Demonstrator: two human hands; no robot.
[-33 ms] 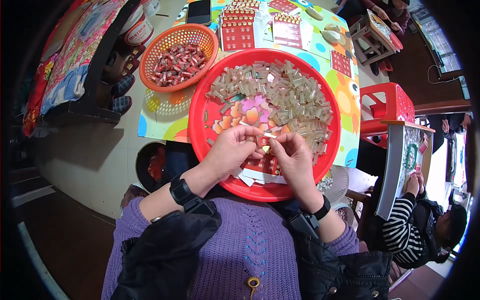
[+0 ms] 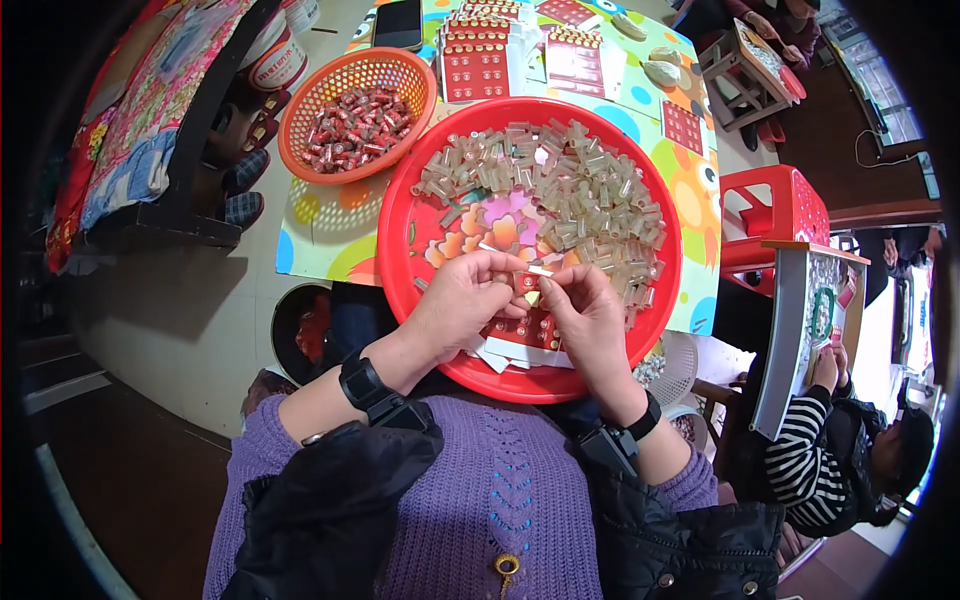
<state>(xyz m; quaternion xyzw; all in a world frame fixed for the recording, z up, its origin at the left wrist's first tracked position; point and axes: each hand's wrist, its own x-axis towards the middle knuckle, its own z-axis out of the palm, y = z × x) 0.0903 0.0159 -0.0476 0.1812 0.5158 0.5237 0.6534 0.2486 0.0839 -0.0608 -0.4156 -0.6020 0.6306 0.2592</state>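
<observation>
A small red label (image 2: 530,284) with a pale mark on its face, a whitish strip along its top edge and a yellowish patch just below it is held over the near part of the round red tray (image 2: 391,225). The left hand (image 2: 460,305) pinches its left side and the right hand (image 2: 588,318) its right, thumbs and forefingers closed narrowly on it. Beneath lie red sheets (image 2: 540,328) with pale round marks, near a heap of clear, faintly yellowish tubes (image 2: 600,205).
</observation>
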